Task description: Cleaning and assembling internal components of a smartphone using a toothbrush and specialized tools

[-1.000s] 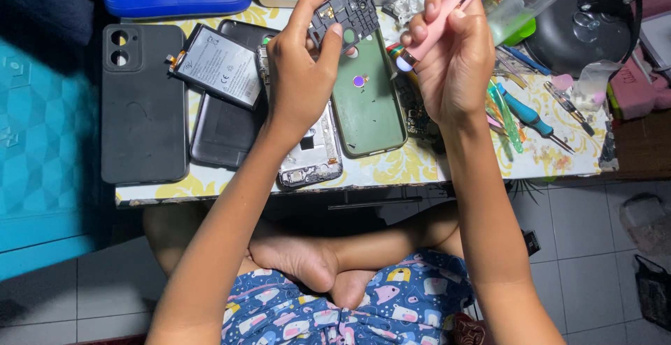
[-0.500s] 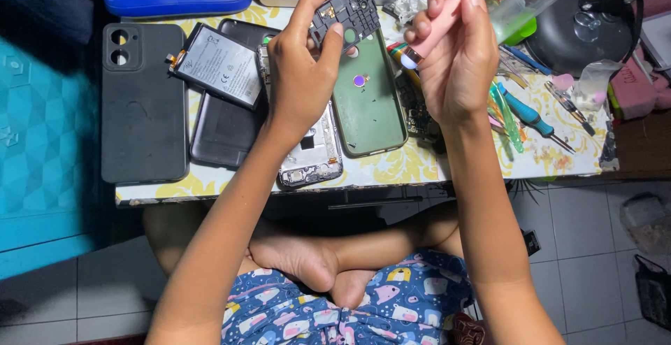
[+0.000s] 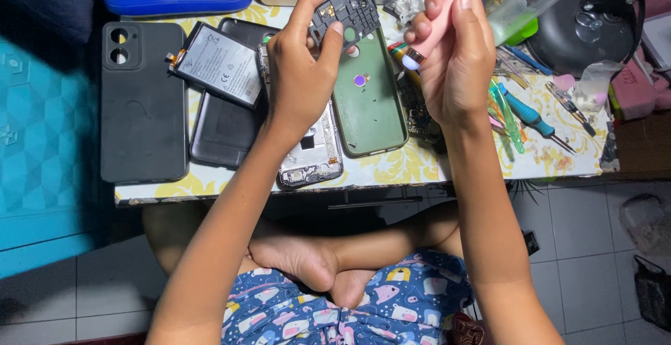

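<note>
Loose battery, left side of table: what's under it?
The battery lies tilted across a dark phone back cover, its left corner over the table. Whatever sits directly beneath it is covered.

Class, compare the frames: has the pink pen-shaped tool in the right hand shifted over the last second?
Barely: the pink pen-shaped tool sits about where it was against the green phone back cover, its tip perhaps tilted a touch.

right hand [image 3: 454, 65] | pink tool [image 3: 447, 9] shifted slightly left, toward black frame piece [image 3: 346, 13]
</note>
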